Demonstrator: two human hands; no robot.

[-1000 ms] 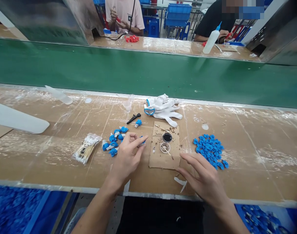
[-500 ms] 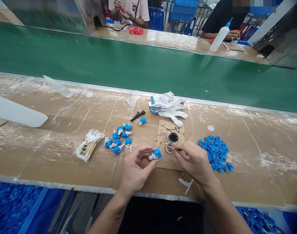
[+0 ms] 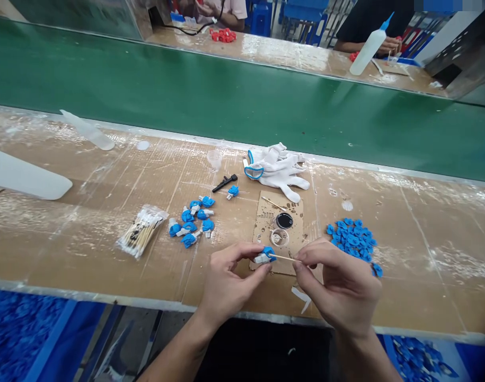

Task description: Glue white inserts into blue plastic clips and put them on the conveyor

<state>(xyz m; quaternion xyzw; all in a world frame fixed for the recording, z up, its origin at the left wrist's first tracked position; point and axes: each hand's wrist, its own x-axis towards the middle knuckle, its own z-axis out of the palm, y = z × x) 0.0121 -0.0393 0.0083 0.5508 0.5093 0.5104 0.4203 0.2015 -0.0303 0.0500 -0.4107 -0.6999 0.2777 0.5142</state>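
Observation:
Between thumb and fingers, my left hand (image 3: 232, 276) pinches a small blue-and-white plastic part (image 3: 265, 255) above the table's front half. My right hand (image 3: 340, 278) grips a thin wooden stick (image 3: 284, 258), whose far tip meets the blue side of that part. Just beyond lies a stained cardboard piece (image 3: 262, 223) bearing a small cup of black liquid (image 3: 284, 220) and a clear cup (image 3: 279, 237). A cotton swab (image 3: 273, 202) rests on the same cardboard. Several similar blue-and-white parts (image 3: 190, 227) lie to the left, and a pile of loose blue pieces (image 3: 352, 239) to the right.
A bag of cotton swabs (image 3: 142, 232) lies at left. White gloves (image 3: 280, 172) and a black toy-like piece (image 3: 225, 182) are farther back. Beyond runs a green belt (image 3: 210, 101), with a squeeze bottle (image 3: 368, 50) and two people across it. Blue bins (image 3: 63, 339) flank me below.
The stick has moved from the clear cup toward me and now touches the part in my left hand. My left hand has shifted slightly right; the camera view has tilted down.

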